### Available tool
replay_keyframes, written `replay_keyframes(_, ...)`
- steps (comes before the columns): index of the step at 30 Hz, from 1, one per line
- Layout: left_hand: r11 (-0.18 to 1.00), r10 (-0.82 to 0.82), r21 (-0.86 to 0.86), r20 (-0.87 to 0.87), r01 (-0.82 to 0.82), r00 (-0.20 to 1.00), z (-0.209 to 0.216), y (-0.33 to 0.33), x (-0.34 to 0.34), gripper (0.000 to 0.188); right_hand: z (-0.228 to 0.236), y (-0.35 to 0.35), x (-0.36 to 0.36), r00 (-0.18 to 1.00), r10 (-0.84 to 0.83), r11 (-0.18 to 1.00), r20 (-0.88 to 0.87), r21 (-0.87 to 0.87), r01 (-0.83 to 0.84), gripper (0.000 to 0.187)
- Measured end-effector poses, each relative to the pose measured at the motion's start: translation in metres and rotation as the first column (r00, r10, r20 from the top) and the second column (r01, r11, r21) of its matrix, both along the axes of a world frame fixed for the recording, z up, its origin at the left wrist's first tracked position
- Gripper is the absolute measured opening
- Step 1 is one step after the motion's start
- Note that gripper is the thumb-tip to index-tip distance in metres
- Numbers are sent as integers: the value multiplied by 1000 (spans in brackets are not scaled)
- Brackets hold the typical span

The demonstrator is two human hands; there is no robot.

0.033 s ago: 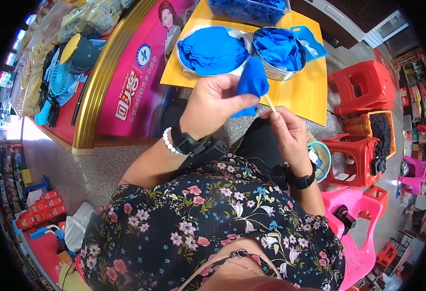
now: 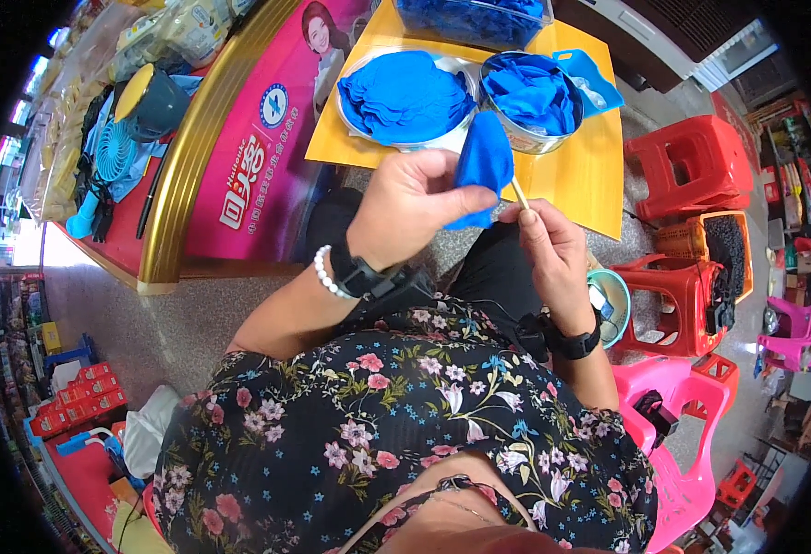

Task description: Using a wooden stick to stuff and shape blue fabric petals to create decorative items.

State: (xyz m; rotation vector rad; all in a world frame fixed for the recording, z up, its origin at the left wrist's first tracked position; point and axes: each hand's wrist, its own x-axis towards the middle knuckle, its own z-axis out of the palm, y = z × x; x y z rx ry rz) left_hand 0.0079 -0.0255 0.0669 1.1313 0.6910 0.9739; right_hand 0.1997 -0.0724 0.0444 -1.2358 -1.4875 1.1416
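My left hand (image 2: 410, 198) is closed on a folded piece of blue cloth (image 2: 487, 152), pinched between thumb and fingers above my lap. A thin pale wooden stick (image 2: 519, 192) runs from the cloth's edge down to my right hand (image 2: 553, 242), whose thumb and fingertips grip it. The cloth hides the stick's upper end. Just beyond the hands, a stack of flat blue cloth pieces (image 2: 405, 95) lies in a white tray (image 2: 429, 146). Beside it stands a round tin (image 2: 537, 145) filled with folded blue pieces (image 2: 533, 90).
The containers stand on a yellow tabletop (image 2: 590, 189), with a clear box (image 2: 547, 20) of blue pieces behind and a light-blue plastic basket (image 2: 599, 97) beside the tin. A gold-edged pink counter (image 2: 267, 120) rises at left. Red stools (image 2: 696, 166) and a pink chair (image 2: 678, 462) are at right.
The cloth and the stick have shifted slightly to the right, and the cloth is turned a little. Both hands keep their hold; the containers have not moved.
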Motion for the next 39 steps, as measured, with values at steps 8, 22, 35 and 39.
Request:
replay_keyframes(8, 979, 174, 104, -4, -173, 985, -1, 4, -1, 15, -2, 1, 0, 999, 43, 999, 20, -7, -43, 24)
replay_keyframes(22, 997, 73, 40, -5, -73, 997, -8, -6, 1, 21, -2, 4, 0, 960, -46, 996, -276, -85, 24, 28)
replay_keyframes(35, 993, -40, 109, 1, 39, 999, 9, 6, -12, 31, -6, -3, 8, 997, 69, 997, 20, 24, -70, 24)
replay_keyframes(39, 995, -100, 7, -34, 100, 994, -3, -4, -5, 23, -1, 0, 10, 988, 16, 998, -153, -53, -24, 25)
